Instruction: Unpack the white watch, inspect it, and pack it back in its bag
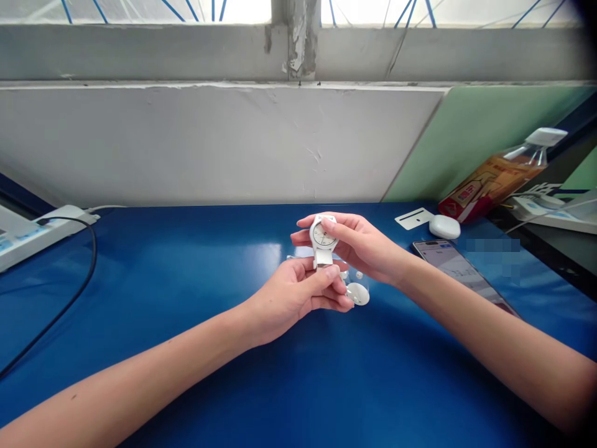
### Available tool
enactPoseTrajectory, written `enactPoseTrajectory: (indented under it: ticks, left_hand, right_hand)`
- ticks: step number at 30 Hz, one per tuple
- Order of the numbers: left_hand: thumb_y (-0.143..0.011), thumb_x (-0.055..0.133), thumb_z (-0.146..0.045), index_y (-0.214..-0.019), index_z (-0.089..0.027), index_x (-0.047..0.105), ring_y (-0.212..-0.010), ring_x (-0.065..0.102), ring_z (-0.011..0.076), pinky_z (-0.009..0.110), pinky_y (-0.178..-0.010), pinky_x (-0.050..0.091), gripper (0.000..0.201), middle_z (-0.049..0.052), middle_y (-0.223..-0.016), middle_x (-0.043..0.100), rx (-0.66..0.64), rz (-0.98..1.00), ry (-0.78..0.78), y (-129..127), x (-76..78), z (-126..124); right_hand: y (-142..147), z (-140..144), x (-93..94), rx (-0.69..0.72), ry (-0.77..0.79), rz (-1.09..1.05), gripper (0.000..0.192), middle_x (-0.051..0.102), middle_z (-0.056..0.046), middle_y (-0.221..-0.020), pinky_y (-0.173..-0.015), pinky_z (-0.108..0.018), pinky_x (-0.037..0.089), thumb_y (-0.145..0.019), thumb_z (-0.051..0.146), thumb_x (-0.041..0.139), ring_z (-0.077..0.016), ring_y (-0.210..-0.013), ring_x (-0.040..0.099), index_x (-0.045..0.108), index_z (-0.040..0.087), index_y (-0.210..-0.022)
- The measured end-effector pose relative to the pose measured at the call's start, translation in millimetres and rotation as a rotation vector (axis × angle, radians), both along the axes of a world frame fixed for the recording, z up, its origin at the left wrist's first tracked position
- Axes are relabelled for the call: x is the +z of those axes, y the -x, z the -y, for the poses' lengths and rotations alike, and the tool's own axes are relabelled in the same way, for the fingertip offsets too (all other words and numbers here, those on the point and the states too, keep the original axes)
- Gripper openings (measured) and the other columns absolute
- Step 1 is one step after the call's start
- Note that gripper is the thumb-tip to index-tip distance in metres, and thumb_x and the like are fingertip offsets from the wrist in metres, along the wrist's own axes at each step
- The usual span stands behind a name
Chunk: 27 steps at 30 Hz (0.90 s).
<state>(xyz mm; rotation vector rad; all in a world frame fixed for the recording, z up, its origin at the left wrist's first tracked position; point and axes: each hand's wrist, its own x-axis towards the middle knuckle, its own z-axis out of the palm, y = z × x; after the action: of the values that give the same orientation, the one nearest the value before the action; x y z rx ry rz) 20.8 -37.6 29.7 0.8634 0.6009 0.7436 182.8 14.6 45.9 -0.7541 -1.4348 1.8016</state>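
Nearest, two bare forearms are seen converging above a glossy blue table point(186, 348), where a small white watch point(321, 239) is held upright between both hands. The lower strap is pinched by the left hand point(298, 295), thumb closed over it from the front, while the round case is gripped at its rim by the fingertips of the right hand point(359, 246). The long axis of the watch runs roughly vertically, dial turned toward the camera, with the left grip lying directly below the case and the right closing on it from the side; both hands are about equally near. Smooth, matt plastic is suggested by the strap and case. Just beneath the hands, small white round parts point(358, 292) lie on the tabletop, partly hidden. Farther right, a dark phone point(459, 270), a white pebble-shaped case point(444, 226) and a white card point(414, 218) are laid out, with a capped bottle point(501, 177) tilted behind. At far left, a white power strip point(41, 231) and its black cable point(69, 298) are seen below a scuffed white wall point(209, 143).
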Motion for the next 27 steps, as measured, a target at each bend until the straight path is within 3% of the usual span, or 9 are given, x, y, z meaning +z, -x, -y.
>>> enactPoseTrajectory:
  ticks: [4, 8, 13, 19, 27]
  left_hand:
    - [-0.095, 0.057, -0.031, -0.104, -0.008, 0.067, -0.077, 0.069, 0.0154, 0.033, -0.081, 0.055, 0.027, 0.007, -0.085, 0.068, -0.054, -0.012, 0.011, -1, 2.2, 1]
    - [-0.094, 0.058, -0.033, -0.11, -0.005, 0.065, -0.1, 0.069, 0.0267, 0.041, -0.092, 0.052, 0.033, 0.02, -0.107, 0.07, -0.098, -0.043, 0.001, -3, 7.2, 3]
    - [-0.096, 0.055, -0.034, -0.109, -0.002, 0.066, -0.104, 0.067, 0.0312, 0.045, -0.094, 0.052, 0.037, 0.025, -0.114, 0.067, -0.157, -0.074, 0.041, -3, 6.5, 3]
    - [-0.096, 0.055, -0.036, -0.107, -0.004, 0.066, -0.105, 0.067, 0.0305, 0.044, -0.094, 0.052, 0.035, 0.023, -0.113, 0.068, -0.089, -0.103, 0.082, -2, 1.3, 1]
    - [-0.099, 0.049, -0.035, -0.109, -0.004, 0.064, -0.107, 0.066, 0.0298, 0.044, -0.096, 0.05, 0.036, 0.024, -0.112, 0.068, -0.074, -0.065, 0.065, -1, 0.9, 1]
  right_hand:
    - [0, 0, -2.1, 0.012, 0.064, -0.026, 0.029, 0.074, -0.007, -0.104, -0.072, -0.029, 0.055, -0.09, 0.042, 0.059, -0.0194, -0.087, 0.069, 0.068, 0.022, -0.109]
    - [2, 2, -0.1, 0.062, 0.222, -0.117, 0.039, 0.072, -0.01, -0.11, -0.091, -0.034, 0.051, -0.094, 0.047, 0.048, -0.022, -0.1, 0.067, 0.068, 0.017, -0.109]
    - [3, 3, 6.1, 0.132, 0.389, -0.273, 0.059, 0.065, -0.016, -0.125, -0.106, -0.04, 0.04, -0.096, 0.055, 0.032, -0.0262, -0.117, 0.06, 0.06, 0.01, -0.12]
    - [-6, -1, 15.0, 0.144, 0.385, -0.295, 0.072, 0.057, -0.02, -0.135, -0.108, -0.046, 0.037, -0.093, 0.064, 0.027, -0.0304, -0.122, 0.056, 0.056, 0.006, -0.125]
    - [-9, -1, 19.6, 0.167, 0.351, -0.305, 0.078, 0.058, -0.019, -0.134, -0.111, -0.047, 0.033, -0.091, 0.068, 0.023, -0.0312, -0.127, 0.052, 0.058, 0.006, -0.123]
